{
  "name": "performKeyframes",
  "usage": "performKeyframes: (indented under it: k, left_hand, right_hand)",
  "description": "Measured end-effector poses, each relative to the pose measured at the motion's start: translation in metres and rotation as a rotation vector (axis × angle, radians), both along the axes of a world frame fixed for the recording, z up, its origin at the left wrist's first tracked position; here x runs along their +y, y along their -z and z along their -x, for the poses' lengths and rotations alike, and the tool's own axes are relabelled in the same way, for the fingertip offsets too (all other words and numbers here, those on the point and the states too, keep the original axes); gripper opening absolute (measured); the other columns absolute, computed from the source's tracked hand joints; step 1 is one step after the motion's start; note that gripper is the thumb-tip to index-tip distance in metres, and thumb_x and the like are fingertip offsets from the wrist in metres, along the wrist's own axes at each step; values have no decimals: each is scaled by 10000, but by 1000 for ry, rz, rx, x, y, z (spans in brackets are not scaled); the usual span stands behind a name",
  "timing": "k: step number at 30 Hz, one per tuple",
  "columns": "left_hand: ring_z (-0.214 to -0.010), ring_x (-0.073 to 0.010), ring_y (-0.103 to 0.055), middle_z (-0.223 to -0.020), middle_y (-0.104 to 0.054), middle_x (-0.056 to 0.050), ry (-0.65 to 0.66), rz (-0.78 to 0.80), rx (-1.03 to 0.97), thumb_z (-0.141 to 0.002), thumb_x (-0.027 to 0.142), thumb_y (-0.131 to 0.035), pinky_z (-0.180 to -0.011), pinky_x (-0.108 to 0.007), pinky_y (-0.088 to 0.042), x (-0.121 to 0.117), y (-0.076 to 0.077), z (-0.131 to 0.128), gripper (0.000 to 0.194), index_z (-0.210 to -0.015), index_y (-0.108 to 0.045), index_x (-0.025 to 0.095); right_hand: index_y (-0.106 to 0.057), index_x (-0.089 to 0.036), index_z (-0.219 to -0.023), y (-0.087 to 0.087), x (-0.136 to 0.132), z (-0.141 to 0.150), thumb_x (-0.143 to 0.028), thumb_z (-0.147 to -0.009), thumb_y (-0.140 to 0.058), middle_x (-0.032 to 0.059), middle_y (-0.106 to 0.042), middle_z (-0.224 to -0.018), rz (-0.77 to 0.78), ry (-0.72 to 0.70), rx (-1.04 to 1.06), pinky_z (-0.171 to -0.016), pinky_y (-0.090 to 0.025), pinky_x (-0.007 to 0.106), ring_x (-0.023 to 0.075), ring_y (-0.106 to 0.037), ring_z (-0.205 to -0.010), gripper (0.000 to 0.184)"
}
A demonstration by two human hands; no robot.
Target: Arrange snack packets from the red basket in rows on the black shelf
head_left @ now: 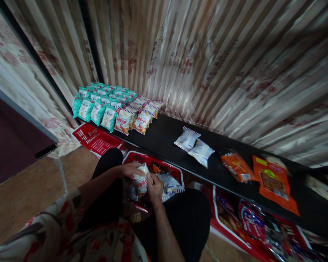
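One packet in play: the left hand [129, 169] and right hand [155, 187] both grip a white-and-red pillow-shaped plastic packet [140, 182], over a red plastic basket [132, 156] between two black-clad knees [112, 160]. Inside it, a silvery packet with a striped edge [170, 183] and some orange wrapping [157, 168]; the dark remainder defies counting. Brown floor [76, 178] below, and three red baskets altogether: a slotted left one [98, 141], and a right one [229, 231] heaped with shiny multicoloured packets [253, 221]. Beyond runs a long black surface [160, 145]! Two silvery-white packets [201, 152] lie flat; two orange pouches [274, 182] rest to their right. Leftward stand white-and-red bags [142, 121], two in front, and teal bags [86, 110], four in front; those behind overlap uncountably. Pleated floral curtains [175, 65] hang behind.
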State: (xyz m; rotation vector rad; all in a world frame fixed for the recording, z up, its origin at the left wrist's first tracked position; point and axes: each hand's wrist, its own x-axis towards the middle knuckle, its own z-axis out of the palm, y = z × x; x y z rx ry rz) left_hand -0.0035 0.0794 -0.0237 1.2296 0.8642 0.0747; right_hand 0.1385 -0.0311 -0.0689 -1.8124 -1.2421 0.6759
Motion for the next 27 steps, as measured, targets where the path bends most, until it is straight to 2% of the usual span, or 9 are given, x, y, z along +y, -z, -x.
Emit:
performKeyframes:
  k: [4, 8, 19, 23, 27]
  left_hand:
    - [-559, -124, -545, -630, -636, -2, -52, 72, -53, -567, 430, -739, -551, -226, -381, -3, 1, -3, 371, -765, -669, 124]
    - [-542, -114, -537, -628, -634, -1, -84, 73, -97, -582, 439, -746, -547, -221, -381, -5, 1, -4, 373, -767, -667, 124]
    - [-613, -138, -593, -732, -672, -46, -201, 151, -234, -605, 449, -744, -607, -243, -424, -12, 10, -1, 446, -883, -669, 108]
    - [-600, -131, -587, -726, -668, -42, -255, 191, -257, -609, 435, -746, -617, -249, -422, -16, 10, 1, 464, -926, -663, 106]
    - [-644, -150, -591, -738, -663, -56, -281, 161, -293, -614, 432, -741, -628, -256, -417, -17, 8, 4, 466, -922, -667, 90]
  right_hand:
    - [-651, -194, -837, 0, -1, 1, -545, -850, -348, 34, -672, -690, 39, 90, -28, -587, -399, 229, 164, -599, -648, 464]
    - [-642, -202, -839, 2, -2, 1, -591, -841, -321, 26, -659, -650, 80, 119, 4, -564, -385, 236, 167, -588, -615, 504]
    - [-650, -207, -858, 4, -1, 2, -622, -827, -331, 39, -681, -676, 97, 179, 38, -588, -397, 254, 189, -602, -646, 524]
    - [-657, -199, -858, 9, -1, 3, -627, -819, -343, 44, -684, -698, 120, 196, 39, -589, -397, 257, 190, -601, -653, 533]
    - [-659, -192, -847, 11, 0, 5, -629, -822, -326, 56, -687, -705, 108, 229, 43, -595, -399, 263, 197, -607, -659, 551]
